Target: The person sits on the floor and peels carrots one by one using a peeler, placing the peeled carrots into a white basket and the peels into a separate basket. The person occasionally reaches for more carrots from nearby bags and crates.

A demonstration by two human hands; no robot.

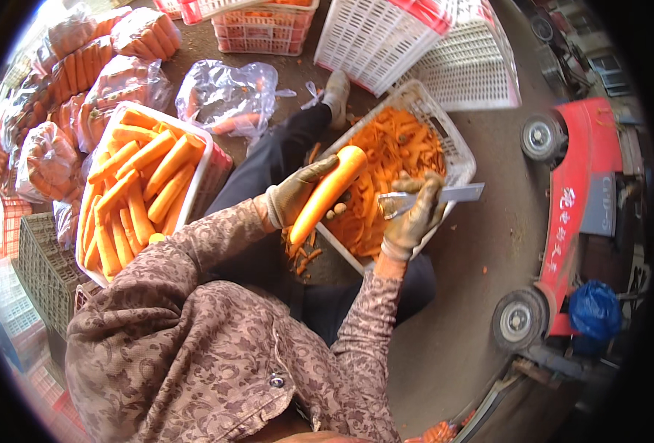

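My left hand (299, 191), in a soiled work glove, is closed around a large orange carrot (330, 194) with a smooth, bright surface. In my gloved right hand (415, 216) is a flat metal peeler (460, 192), its frame end pointing toward the carrot but apart from it. Beneath both hands stands a white plastic crate (460, 147) holding a heap of orange carrot peelings (410, 133). To the left of my left arm, smooth carrots (139, 207) fill another white crate (208, 160).
Clear bags packed with carrots (144, 33) are piled at the upper left. A crumpled plastic bag (233, 94) lies near my foot. White slatted crates (382, 39) stand at the top. A red forklift (570, 210) is at the right. Carrot scraps (305, 260) lie between my legs.
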